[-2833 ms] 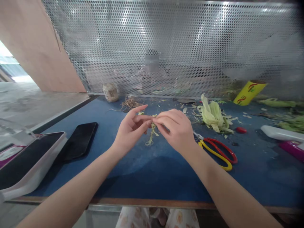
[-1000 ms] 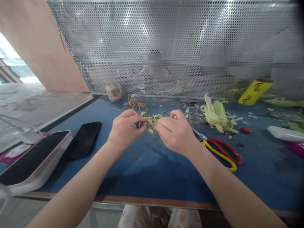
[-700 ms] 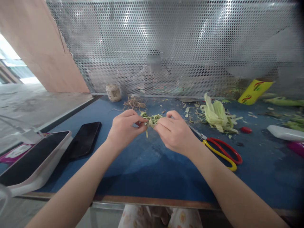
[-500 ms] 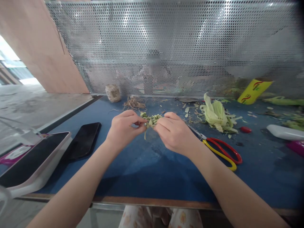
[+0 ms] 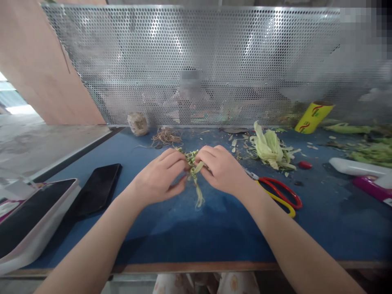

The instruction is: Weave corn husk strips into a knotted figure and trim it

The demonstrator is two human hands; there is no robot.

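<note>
A small bundle of pale green husk strips (image 5: 194, 163) is pinched between both hands over the blue table (image 5: 214, 220). My left hand (image 5: 159, 177) has its fingers closed on the bundle's left side. From the right, my right hand (image 5: 222, 169) grips the same bundle with curled fingers. One long strip (image 5: 199, 196) hangs down from the bundle and reaches the tabletop. Much of the bundle is hidden by my fingers.
Red and yellow scissors (image 5: 278, 194) lie just right of my right hand. A husk pile (image 5: 269, 149), a yellow tube (image 5: 312, 116) and a white object (image 5: 355, 167) sit to the right. A black phone (image 5: 98, 190) and a white device (image 5: 27, 220) lie left. A perforated metal screen (image 5: 196, 61) backs the table.
Both hands have come lower and closer together around the bundle. A long strip now hangs down to the table. The camera view has shifted slightly.
</note>
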